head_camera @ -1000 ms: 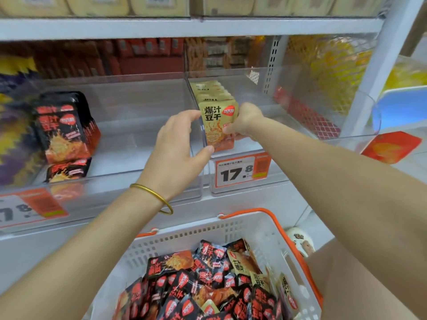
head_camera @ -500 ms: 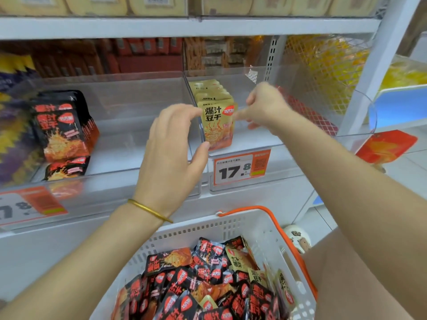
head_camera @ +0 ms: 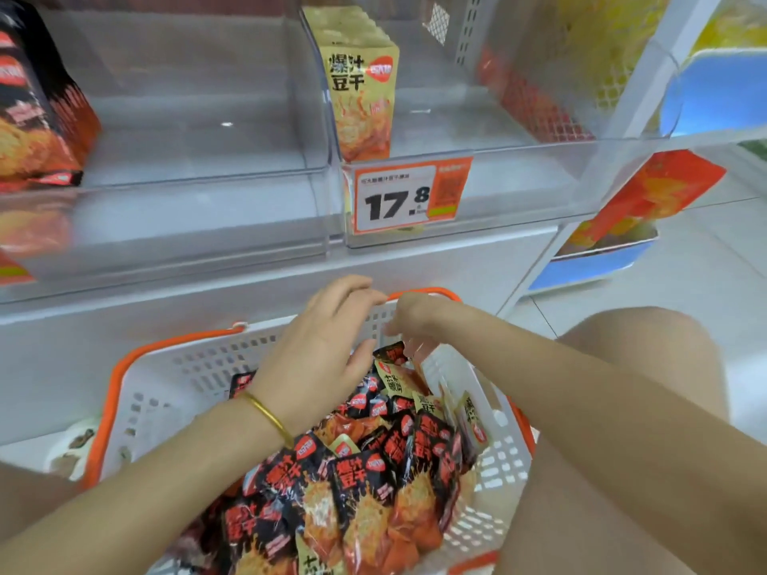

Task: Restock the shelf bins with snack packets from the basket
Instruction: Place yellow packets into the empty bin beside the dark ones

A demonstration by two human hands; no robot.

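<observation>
A white basket with an orange rim sits below the shelf, piled with black-and-red snack packets and a few yellow ones. My left hand hovers over the far side of the pile, fingers relaxed and holding nothing. Just to its right, my right hand dips toward the packets near the basket's far rim with its fingers pointing down; it is blurred and I see nothing in it. A row of yellow packets stands upright at the left end of the right clear bin.
The left clear bin holds black packets at its left end. A 17.8 price tag hangs on the right bin's front. My knee is beside the basket on the right. Blue display stands lie further right.
Both hands have left the yellow packets in the right bin and dropped down over the basket. The view has tilted down toward the basket.
</observation>
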